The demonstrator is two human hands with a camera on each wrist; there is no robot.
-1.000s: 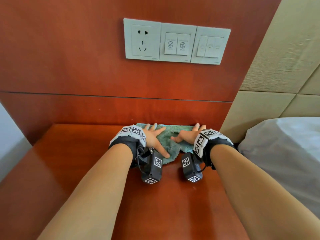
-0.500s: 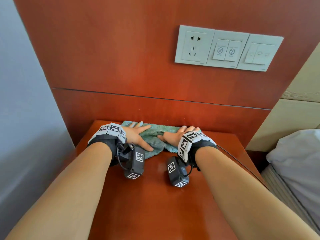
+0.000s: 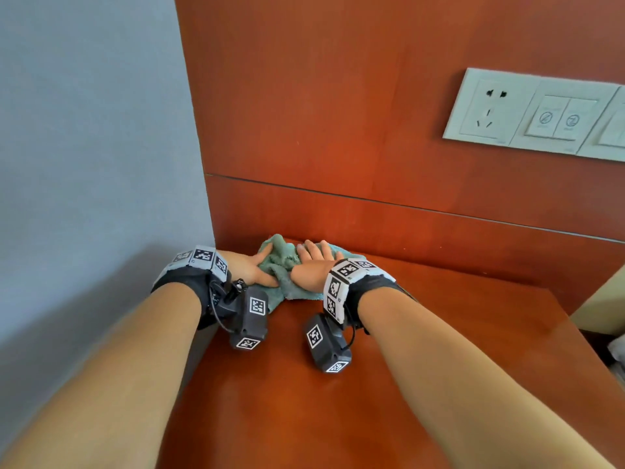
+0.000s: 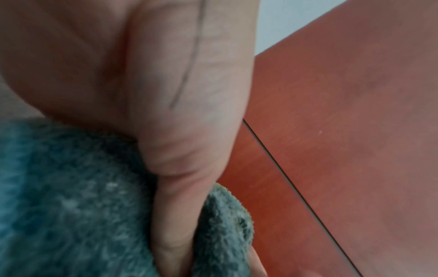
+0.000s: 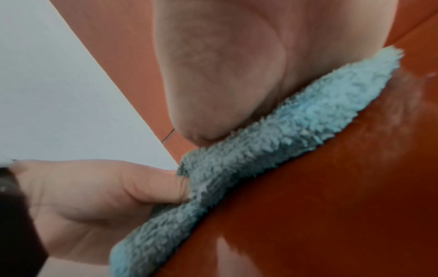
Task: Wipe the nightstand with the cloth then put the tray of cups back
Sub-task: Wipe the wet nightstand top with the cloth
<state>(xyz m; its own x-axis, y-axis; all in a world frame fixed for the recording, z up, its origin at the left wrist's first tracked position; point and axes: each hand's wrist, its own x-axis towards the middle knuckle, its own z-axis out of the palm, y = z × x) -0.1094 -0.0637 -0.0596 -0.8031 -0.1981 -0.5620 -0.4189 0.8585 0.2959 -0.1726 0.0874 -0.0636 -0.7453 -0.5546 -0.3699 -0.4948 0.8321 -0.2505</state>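
Head view: teal cloth [image 3: 287, 265] bunched up in the back left corner of the nightstand [image 3: 422, 350], right against the wooden back panel [image 3: 338, 113]. Left hand [image 3: 250, 269] and right hand [image 3: 313, 267] both flat on top of it, fingers straight and pressing down, nothing curled around the fabric as far as can be seen here. Left edge of the nightstand just beside the left wrist, grey wall [image 3: 94, 130] past it, so basically no room left to push further that way. Loads of bare top toward the right and toward the front edge. Socket panel [image 3: 541, 113] up high on the back panel, well clear of the cloth.

Left wrist view: palm and thumb close up, thumb lying along the cloth, fluffy fabric bulging on both sides of it. Back panel just beside.

Right wrist view: heel of the palm down on the cloth's edge, shiny nightstand top beside it, other hand's thumb tucked against the fabric.

Progress guess: mid-wipe, back corner getting covered, rest of the top probably not done. No tray of cups anywhere in view, so that part not started.
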